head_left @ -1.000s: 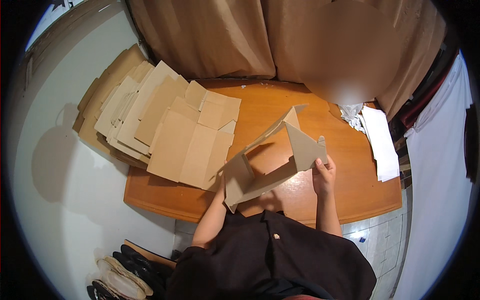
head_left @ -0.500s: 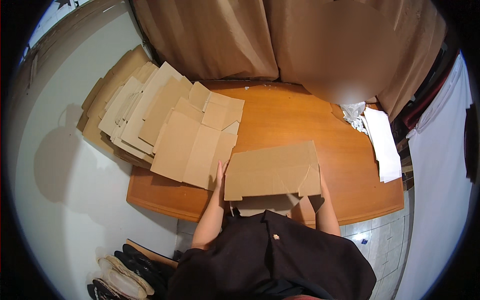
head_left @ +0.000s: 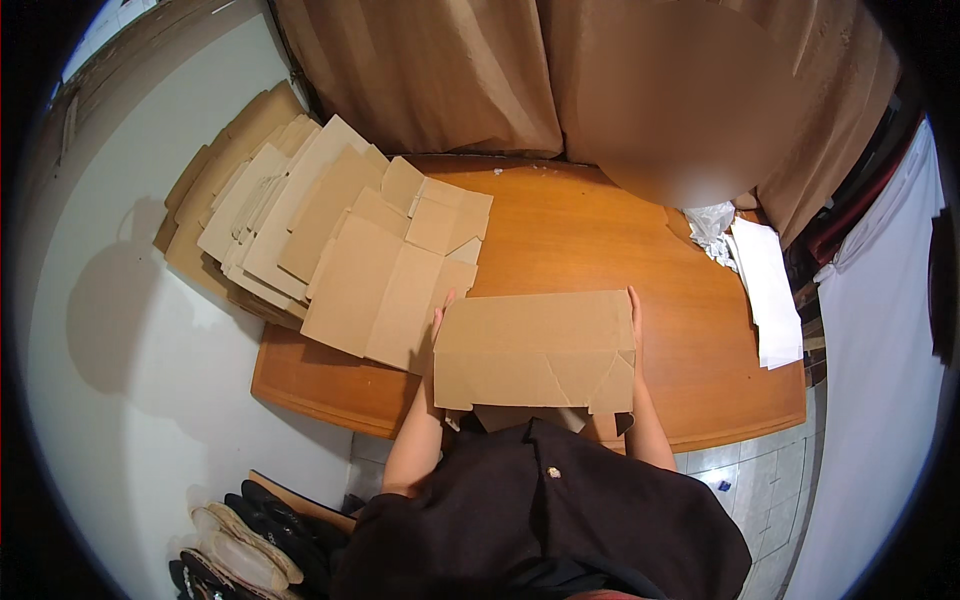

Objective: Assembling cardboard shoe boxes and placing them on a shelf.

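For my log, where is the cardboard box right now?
In the head view, the cardboard box is just below centre, between the left hand and right hand, right of the flattened cardboard.

The left hand (head_left: 439, 318) and right hand (head_left: 636, 315) hold 1 partly folded cardboard box (head_left: 535, 325) between them, 1 at each end, near the front edge of the wooden bench (head_left: 580, 230). Flattened cardboard (head_left: 375, 270) lies piled at left; white paper (head_left: 766, 295) lies at right. Brown curtains (head_left: 440, 80) hang behind.
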Available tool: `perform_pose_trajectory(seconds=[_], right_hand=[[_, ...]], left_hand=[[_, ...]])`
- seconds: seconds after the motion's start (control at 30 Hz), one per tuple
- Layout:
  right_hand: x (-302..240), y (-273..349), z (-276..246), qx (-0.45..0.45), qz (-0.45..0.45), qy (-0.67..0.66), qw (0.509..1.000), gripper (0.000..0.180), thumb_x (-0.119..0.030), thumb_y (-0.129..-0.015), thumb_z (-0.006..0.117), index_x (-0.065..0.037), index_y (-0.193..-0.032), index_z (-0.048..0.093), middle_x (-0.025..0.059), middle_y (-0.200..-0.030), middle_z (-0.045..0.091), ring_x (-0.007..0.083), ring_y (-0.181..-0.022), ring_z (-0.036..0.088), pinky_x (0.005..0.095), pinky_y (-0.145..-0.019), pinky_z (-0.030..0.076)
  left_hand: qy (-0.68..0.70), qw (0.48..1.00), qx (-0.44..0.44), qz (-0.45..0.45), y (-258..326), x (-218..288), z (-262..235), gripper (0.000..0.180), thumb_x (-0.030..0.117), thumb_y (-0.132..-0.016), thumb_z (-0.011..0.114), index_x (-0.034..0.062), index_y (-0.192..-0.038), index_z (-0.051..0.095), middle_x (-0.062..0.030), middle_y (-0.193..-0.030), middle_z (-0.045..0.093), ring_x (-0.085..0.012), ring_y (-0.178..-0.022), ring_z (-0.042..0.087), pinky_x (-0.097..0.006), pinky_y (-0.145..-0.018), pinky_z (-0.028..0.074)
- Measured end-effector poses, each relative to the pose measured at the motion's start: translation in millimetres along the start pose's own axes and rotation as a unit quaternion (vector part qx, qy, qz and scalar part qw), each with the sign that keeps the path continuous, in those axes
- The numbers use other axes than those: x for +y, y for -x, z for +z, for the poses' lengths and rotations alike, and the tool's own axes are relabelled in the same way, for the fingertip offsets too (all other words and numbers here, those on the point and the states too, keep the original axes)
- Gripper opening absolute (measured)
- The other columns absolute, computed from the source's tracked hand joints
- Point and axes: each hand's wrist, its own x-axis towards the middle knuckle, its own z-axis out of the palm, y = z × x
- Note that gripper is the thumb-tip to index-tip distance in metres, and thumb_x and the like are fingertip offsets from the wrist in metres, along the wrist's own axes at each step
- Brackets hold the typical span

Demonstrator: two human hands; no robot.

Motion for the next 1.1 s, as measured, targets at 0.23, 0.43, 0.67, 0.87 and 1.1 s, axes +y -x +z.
perform_pose_trajectory(seconds=[0.23,0.43,0.67,0.87,1.1], right_hand=[[66.8,-44.3,-23.4,-0.076,0.078,-0.143,0.984,0.039,-0.027,-0.096,0.041,-0.015,-0.133,0.041,0.0086,-0.107,0.056,0.0123,-0.092,0.054,0.0268,-0.079,0.046],[70.0,-60.3,-26.3,0.069,-0.001,0.145,0.987,0.030,-0.029,-0.094,0.044,-0.005,-0.102,0.061,0.0096,-0.089,0.054,0.0196,-0.088,0.051,0.0315,-0.076,0.043],[83.5,-80.0,-24.4,0.024,-0.054,0.020,0.998,0.027,-0.026,-0.088,0.050,-0.003,-0.097,0.061,0.0148,-0.088,0.059,0.0255,-0.083,0.056,0.0335,-0.073,0.043],[92.1,-74.3,-34.4,0.053,0.019,0.179,0.982,0.036,-0.036,-0.088,0.045,-0.006,-0.103,0.057,0.0186,-0.098,0.064,0.0293,-0.088,0.061,0.0356,-0.075,0.046],[193.0,-92.9,-76.0,-0.024,0.061,-0.078,0.995,0.041,-0.043,-0.093,0.040,-0.007,-0.108,0.052,0.0118,-0.097,0.064,0.0263,-0.086,0.061,0.0384,-0.077,0.047]], left_hand=[[0.030,0.996,0.033,-0.082,-9.5,-6.5,-19.1,0.059,0.054,-0.095,0.025,0.0103,-0.130,0.044,-0.0081,-0.125,0.050,-0.0188,-0.111,0.050,-0.033,-0.093,0.042],[0.004,0.998,0.051,-0.045,-43.8,-9.6,-36.2,0.066,0.062,-0.089,0.033,0.0072,-0.121,0.052,-0.0066,-0.116,0.054,-0.0177,-0.102,0.052,-0.032,-0.087,0.044],[-0.158,0.983,0.095,0.013,-91.2,-29.7,-89.7,0.057,0.053,-0.091,0.038,0.0054,-0.121,0.049,-0.0082,-0.105,0.059,-0.0179,-0.093,0.057,-0.031,-0.083,0.047],[-0.175,0.970,0.165,-0.046,-94.3,-37.2,-82.4,0.055,0.048,-0.091,0.042,0.0055,-0.125,0.046,-0.0107,-0.105,0.058,-0.0198,-0.094,0.056,-0.034,-0.082,0.047],[-0.067,0.961,0.234,-0.130,-111.0,-48.7,-81.2,0.057,0.052,-0.088,0.044,0.0054,-0.119,0.051,-0.0115,-0.102,0.058,-0.0217,-0.091,0.057,-0.036,-0.079,0.048]])
